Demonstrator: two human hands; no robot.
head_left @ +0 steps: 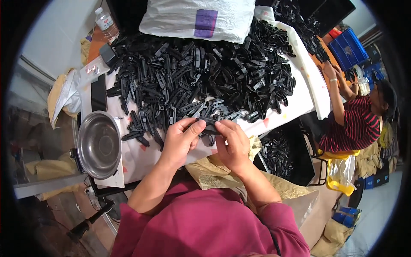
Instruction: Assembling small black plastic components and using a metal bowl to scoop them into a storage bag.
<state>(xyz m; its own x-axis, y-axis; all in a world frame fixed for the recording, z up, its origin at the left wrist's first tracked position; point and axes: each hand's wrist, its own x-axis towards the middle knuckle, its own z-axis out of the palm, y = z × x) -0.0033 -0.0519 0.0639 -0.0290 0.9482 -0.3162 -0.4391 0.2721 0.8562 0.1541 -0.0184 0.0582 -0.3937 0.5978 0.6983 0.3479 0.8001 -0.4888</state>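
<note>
Between my two hands, just over the table's near edge, is a small black plastic part (209, 127). My left hand (183, 138) pinches its left end with thumb and forefinger. At its right end, the thumb and fingers of my right hand (233, 143) are closed on it too. Its exact kind is not clear, as fingertips cover both ends. Beyond my hands spreads a large heap of similar long black plastic parts (171, 77) on a pale patterned cloth (141, 160). Rounder black parts (252, 64) lie mixed in on its right side.
A steel bowl (99, 144) stands at the left, with a dark phone (99, 93) and a water bottle (107, 25) beyond it. A white sack (197, 19) lies behind the heap. At right are a bin of black parts (278, 156) and a seated person (355, 115) at work.
</note>
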